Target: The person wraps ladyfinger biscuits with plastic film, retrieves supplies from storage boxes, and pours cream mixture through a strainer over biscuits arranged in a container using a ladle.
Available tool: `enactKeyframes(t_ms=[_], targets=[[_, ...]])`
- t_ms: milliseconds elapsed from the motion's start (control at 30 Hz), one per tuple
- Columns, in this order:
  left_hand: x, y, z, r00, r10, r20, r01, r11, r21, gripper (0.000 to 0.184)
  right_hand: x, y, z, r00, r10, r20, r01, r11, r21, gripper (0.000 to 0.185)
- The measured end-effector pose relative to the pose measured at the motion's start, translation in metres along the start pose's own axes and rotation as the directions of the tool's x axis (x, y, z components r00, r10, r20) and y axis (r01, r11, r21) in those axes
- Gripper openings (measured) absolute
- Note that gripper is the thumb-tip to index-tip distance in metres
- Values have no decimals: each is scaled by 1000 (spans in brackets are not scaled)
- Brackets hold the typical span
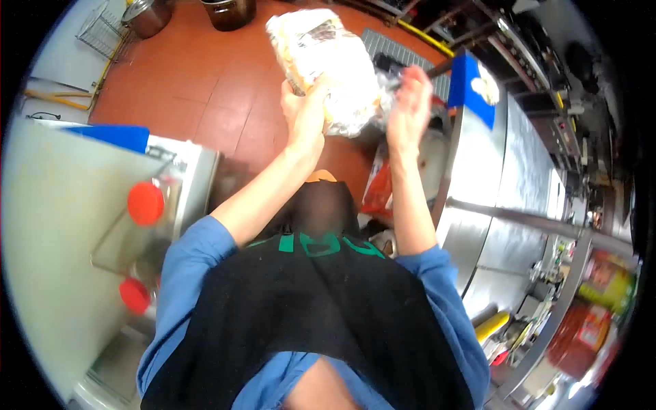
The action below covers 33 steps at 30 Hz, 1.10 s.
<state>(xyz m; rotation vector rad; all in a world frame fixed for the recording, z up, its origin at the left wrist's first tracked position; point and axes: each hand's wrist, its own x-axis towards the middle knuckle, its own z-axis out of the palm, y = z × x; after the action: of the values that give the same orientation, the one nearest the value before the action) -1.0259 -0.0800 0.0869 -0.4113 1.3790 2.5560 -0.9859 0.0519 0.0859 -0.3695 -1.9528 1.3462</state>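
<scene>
A large clear plastic bag with pale, whitish-yellow contents is held up in front of me, over the floor. Its label is too washed out to read, and what fills it I cannot make out. My left hand is closed on the bag's lower left side, with the thumb over the plastic. My right hand is raised just right of the bag, beside some loose, crumpled clear plastic. Motion blurs its fingers, so whether they pinch this plastic does not show.
A steel counter with a blue box on its far end runs along my right. Jars with red lids stand on the left. Dark pots sit at the far side of the red tiled floor.
</scene>
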Motion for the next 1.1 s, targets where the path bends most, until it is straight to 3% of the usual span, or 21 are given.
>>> enactKeyframes(t_ms=[67, 100, 133, 167, 200, 233, 267, 333, 400, 467, 567, 600, 633, 700, 733, 833, 933, 967, 1000, 1067, 1100], targets=[[48, 3, 19, 998, 25, -49, -33, 987, -159, 58, 33, -19, 23, 952, -218, -212, 240, 967, 81, 45], [66, 6, 29, 997, -4, -79, -14, 973, -231, 55, 48, -23, 38, 888, -433, -153, 419, 901, -115, 46], [77, 16, 37, 991, -77, 107, 107, 945, -310, 45, 62, -25, 54, 779, -624, -66, 587, 762, -272, 49], [113, -16, 42, 963, -188, 193, 255, 868, -425, 41, 75, -4, 67, 738, -663, 123, 645, 641, -416, 54], [113, -4, 55, 978, -139, 157, 185, 924, -334, 42, 89, 20, 83, 679, -670, 302, 709, 489, -509, 59], [130, 13, 62, 984, -144, 101, 171, 913, -371, 43, 106, 22, 99, 755, -586, 295, 651, 615, -445, 65], [148, 32, 63, 997, -71, 20, 73, 923, -379, 45, 126, 31, 118, 744, -573, 345, 666, 675, -316, 65], [194, 60, 55, 998, -53, -41, 34, 928, -372, 48, 167, 28, 151, 613, -552, 565, 749, 633, -194, 67], [240, 91, 29, 998, 32, -62, -51, 943, -328, 53, 207, 21, 188, 512, -607, 608, 737, 674, 52, 82], [265, 139, 0, 990, 96, -103, -124, 943, -310, 53, 249, 17, 225, 290, -657, 696, 830, 535, 159, 92], [295, 166, -48, 993, 73, -94, -109, 872, -477, 49, 287, 16, 290, 3, -689, 725, 808, 429, 404, 89], [301, 173, -63, 999, 52, 18, -29, 782, -623, 48, 298, 20, 321, -76, -709, 701, 790, 386, 476, 84], [280, 200, -60, 987, 154, -38, -153, 859, -489, 46, 305, 13, 356, -131, -750, 648, 751, 352, 559, 83], [284, 218, -86, 982, -103, 156, 185, 632, -753, 44, 319, -5, 417, -238, -802, 547, 672, 270, 689, 82], [296, 214, -95, 985, -173, -23, 117, 752, -649, 50, 324, -12, 449, -236, -818, 525, 658, 263, 705, 81], [327, 207, -172, 878, 170, 447, 289, 555, -780, 51, 333, -49, 539, -220, -880, 421, 588, 224, 777, 78], [360, 230, -217, 904, 126, 408, 256, 604, -755, 48, 336, -94, 602, -260, -837, 481, 258, 420, 870, 80], [366, 246, -227, 909, 119, 400, 248, 616, -748, 47, 338, -107, 623, -254, -833, 492, 258, 433, 864, 87], [374, 262, -238, 914, 115, 390, 236, 631, -739, 46, 341, -117, 640, -212, -753, 623, 174, 598, 782, 86], [394, 290, -257, 926, 109, 362, 207, 653, -728, 45, 344, -166, 670, -290, -719, 632, 75, 641, 764, 82], [404, 304, -268, 932, 111, 346, 190, 663, -724, 44, 345, -181, 694, -479, -659, 579, 51, 638, 768, 81]])
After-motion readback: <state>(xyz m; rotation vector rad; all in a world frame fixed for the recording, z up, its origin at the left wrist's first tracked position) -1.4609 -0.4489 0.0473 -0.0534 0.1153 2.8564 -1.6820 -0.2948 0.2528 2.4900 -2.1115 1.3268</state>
